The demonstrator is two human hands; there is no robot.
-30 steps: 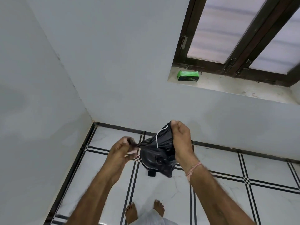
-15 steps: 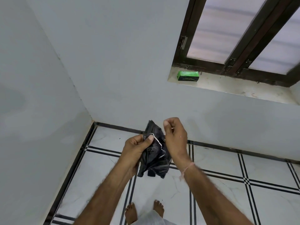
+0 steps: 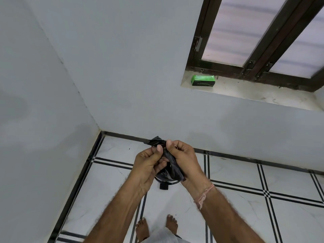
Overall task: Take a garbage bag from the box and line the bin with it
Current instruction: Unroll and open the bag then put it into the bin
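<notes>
**Bag in Hand, Bin Not Yet Lined**

While the bag remains bunched, lining cannot begin.

Head view: the left hand and the right hand are both clenched on one black garbage bag, held in the air at centre frame, thumbs pinching its upper edge. A thin drawstring shows at the right fingers. Beneath the hands, at 6 o'clock of the bag, a dark round bin is mostly hidden on the tiled floor. One green box lies on the window sill, at 1 o'clock, well apart.

Handling, by judgement: the film is light, limp, slippery and clingy, and easily torn; take it at the mouth hem, one layer per hand, and part them.

Count: one bag, one box, one bin, two hands, two bare feet.
</notes>
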